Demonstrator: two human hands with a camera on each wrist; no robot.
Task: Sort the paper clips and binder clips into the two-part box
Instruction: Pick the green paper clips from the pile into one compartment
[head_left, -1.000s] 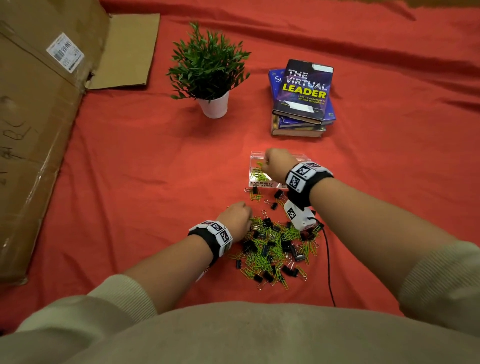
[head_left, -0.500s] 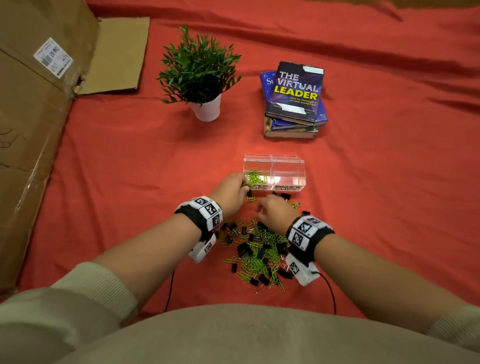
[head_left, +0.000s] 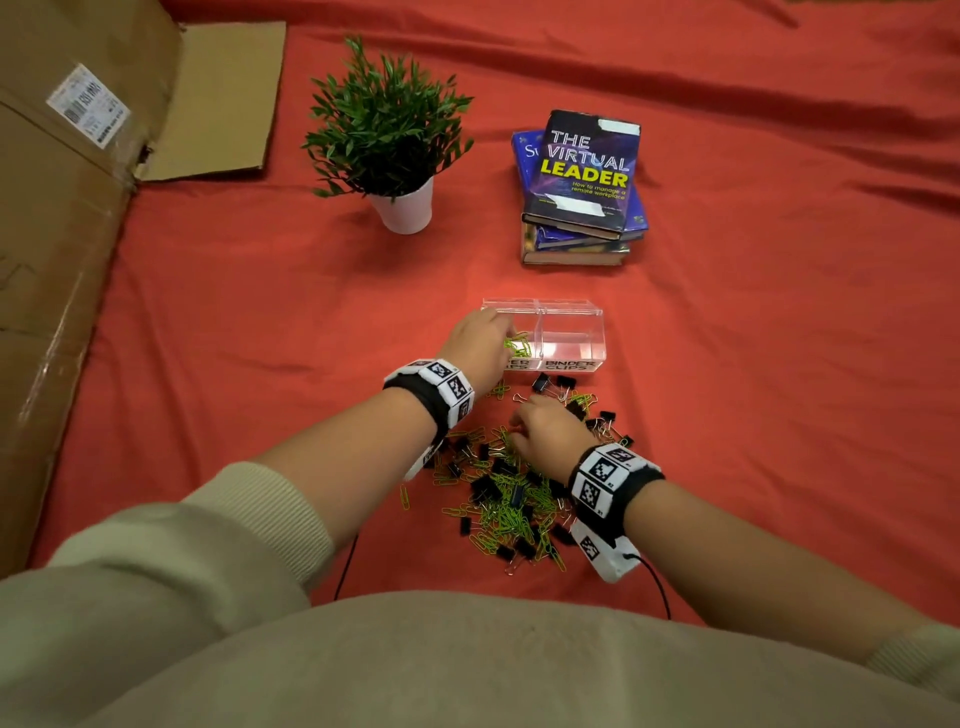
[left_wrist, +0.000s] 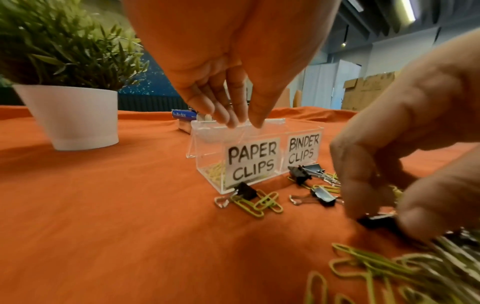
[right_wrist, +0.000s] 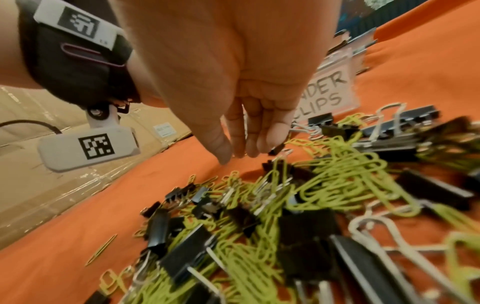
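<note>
The clear two-part box (head_left: 571, 312) stands on the red cloth, labelled PAPER CLIPS on its left half and BINDER CLIPS on its right (left_wrist: 207, 148). Green paper clips (head_left: 518, 345) lie in the left half; the right half looks empty. My left hand (head_left: 483, 338) hovers over the left half with fingers pointing down (left_wrist: 239, 121) and nothing visible between them. A mixed pile (head_left: 514, 499) of green paper clips and black binder clips lies in front of the box. At the pile's far edge, my right hand (head_left: 540, 431) pinches a black binder clip (left_wrist: 376, 223).
A potted plant (head_left: 389, 130) and a stack of books (head_left: 582, 176) stand behind the box. A large cardboard box (head_left: 62, 234) lines the left side. A few loose clips (left_wrist: 259, 202) lie against the box's front. A black cable (head_left: 657, 587) trails from my right wrist.
My right hand came back from the box to the pile and took hold of a binder clip. My left hand went from the pile up to the paper clip half of the box.
</note>
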